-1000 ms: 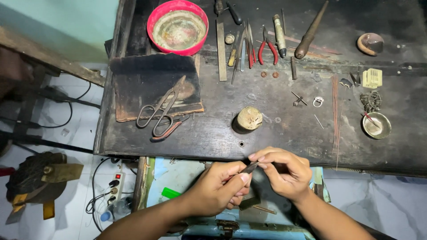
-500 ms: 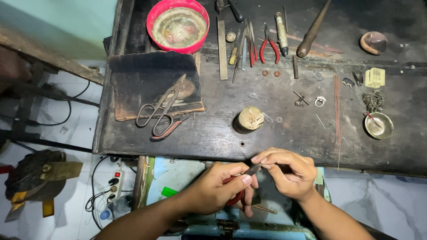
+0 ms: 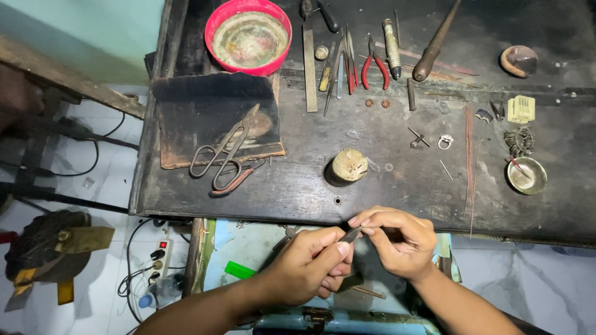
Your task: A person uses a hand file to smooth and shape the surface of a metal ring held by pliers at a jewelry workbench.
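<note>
Your left hand and right hand pinch a thin strip of dull grey metal. The bench before you is dark, scuffed, matt wood, and on it the shears are bare worn steel. The bowl is glossy red plastic outside, stained within, and the pliers have smooth red plastic grips.

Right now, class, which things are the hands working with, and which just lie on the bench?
In hand: left hand and right hand pinch a small dark metal strip.

Lying about: shears, red bowl, red-handled pliers, wooden stump, small metal dish.
</note>
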